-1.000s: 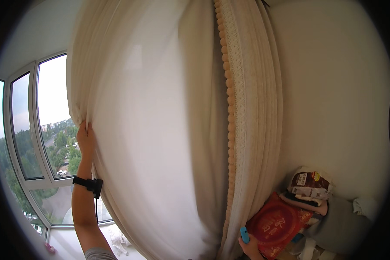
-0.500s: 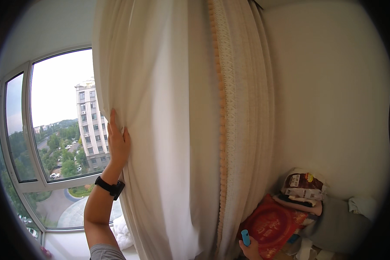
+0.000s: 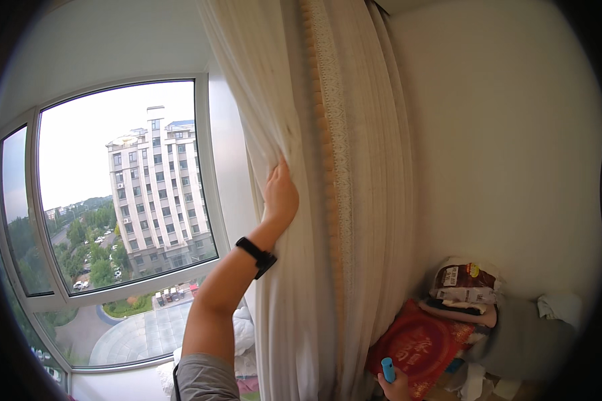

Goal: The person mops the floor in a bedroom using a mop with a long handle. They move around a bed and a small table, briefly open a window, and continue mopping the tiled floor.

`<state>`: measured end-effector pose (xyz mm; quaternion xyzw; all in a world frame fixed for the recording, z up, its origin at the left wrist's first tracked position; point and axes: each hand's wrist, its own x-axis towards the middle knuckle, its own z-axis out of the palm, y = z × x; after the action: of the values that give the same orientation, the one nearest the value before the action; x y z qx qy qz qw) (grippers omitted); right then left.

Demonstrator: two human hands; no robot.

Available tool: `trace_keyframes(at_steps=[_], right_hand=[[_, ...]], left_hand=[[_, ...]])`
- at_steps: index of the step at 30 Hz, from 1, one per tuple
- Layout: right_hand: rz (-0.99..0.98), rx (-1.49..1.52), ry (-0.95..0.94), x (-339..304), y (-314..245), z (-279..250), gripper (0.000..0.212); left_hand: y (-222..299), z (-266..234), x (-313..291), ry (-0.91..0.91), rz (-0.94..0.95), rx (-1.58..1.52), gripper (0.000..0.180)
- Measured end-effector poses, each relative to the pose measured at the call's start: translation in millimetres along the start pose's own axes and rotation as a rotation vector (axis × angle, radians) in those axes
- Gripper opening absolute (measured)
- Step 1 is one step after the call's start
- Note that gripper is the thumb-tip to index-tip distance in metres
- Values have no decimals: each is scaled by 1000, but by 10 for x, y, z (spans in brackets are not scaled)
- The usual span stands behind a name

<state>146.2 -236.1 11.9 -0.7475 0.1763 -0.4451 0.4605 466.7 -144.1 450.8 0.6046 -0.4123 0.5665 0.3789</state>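
Note:
A cream curtain (image 3: 328, 167) with a lace and pompom trim hangs bunched in the middle of the view. My left hand (image 3: 279, 194) is raised and pressed flat against the curtain's left edge, fingers on the fabric; a black band sits on that wrist. My right hand (image 3: 396, 386) shows only at the bottom edge, closed around a small blue object (image 3: 387, 369) beside a red box (image 3: 418, 347).
A large window (image 3: 120, 200) on the left shows buildings, trees and a paved yard below. A plain white wall (image 3: 508, 147) is on the right. In the corner lie the red box, a brown-and-white bag (image 3: 465, 282), a grey bundle (image 3: 525, 341) and white cloth.
My left hand has pushed the curtain's edge to the right, gathering the fabric. Much more of the window is now uncovered. My right hand stays low by the red box.

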Motion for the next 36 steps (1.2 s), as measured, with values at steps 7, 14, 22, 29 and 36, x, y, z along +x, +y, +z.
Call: trace_keyframes(at_steps=[7, 14, 22, 29, 36], right_hand=[[-73, -116, 180, -194, -2, -134, 24], [-32, -102, 240, -331, 59, -172, 18], [18, -68, 124, -337, 152, -77, 18], [-25, -199, 208, -326, 328, 128, 25], [-189, -312, 180, -363, -39, 244, 26]], left_hand=[[472, 1637, 500, -321, -180, -727, 40], [361, 1984, 98, -530, -294, -377, 35], [-60, 1543, -657, -267, -128, 74, 63], [283, 1247, -1414, -270, -162, 58, 57], [154, 1176, -2603, -438, -133, 40, 47]])
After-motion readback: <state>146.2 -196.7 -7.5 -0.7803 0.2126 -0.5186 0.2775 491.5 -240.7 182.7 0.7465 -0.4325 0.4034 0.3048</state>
